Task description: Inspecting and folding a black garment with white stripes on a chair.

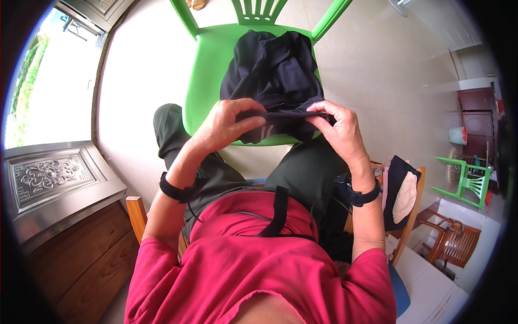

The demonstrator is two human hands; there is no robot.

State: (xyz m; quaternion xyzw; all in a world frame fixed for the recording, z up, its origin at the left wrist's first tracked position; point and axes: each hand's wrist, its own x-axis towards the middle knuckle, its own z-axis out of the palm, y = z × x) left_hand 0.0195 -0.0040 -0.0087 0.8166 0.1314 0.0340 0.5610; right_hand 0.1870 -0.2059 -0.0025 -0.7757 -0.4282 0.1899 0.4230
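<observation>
A dark navy garment (275,73) lies bunched on the seat of a green plastic chair (206,73) in front of me. Its near edge is raised between my two hands and shows two short light stripes. My left hand (230,123) pinches that edge between thumb and fingers. On the other side, my right hand (338,125) pinches the same folded edge near its right end. Both wrists wear black straps. The garment's underside and the fingertips behind the cloth are hidden.
More folded clothes (402,194) hang over a wooden chair arm (415,214) at my right. A carved metal door panel (52,174) stands at the left. Farther right are a green chair (465,178) and a wooden chair (457,243). My knees flank the chair's near edge.
</observation>
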